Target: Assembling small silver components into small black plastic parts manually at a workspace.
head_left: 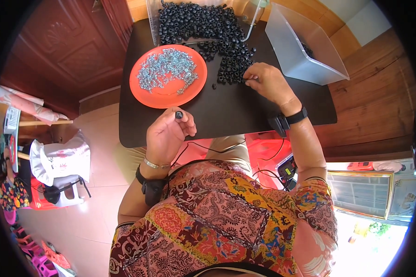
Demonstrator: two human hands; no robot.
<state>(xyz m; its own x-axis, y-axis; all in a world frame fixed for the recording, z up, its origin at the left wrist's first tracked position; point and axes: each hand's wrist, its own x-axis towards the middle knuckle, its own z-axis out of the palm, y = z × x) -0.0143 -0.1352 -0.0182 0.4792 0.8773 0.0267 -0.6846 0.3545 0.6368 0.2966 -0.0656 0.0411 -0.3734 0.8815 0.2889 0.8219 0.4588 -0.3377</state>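
Observation:
My left hand (pixel 167 134) hovers over the near edge of a small dark table (pixel 226 113), pinching a small black round part (pixel 179 114) between thumb and fingers. My right hand (pixel 268 82) rests further out on the table, fingertips at the edge of a heap of black ring-shaped parts (pixel 226 60), and seems to hold a small part. An orange plate (pixel 164 94) with several small silver metal pieces (pixel 166 68) lies left of the heap. A single black ring (pixel 214 86) lies apart near the plate.
A clear tray (pixel 156 25) at the table's far edge spills more black rings. A translucent plastic box (pixel 305 57) stands at the far right. Wooden door and walls surround the table. Stools, bags and cloth clutter the tiled floor on the left.

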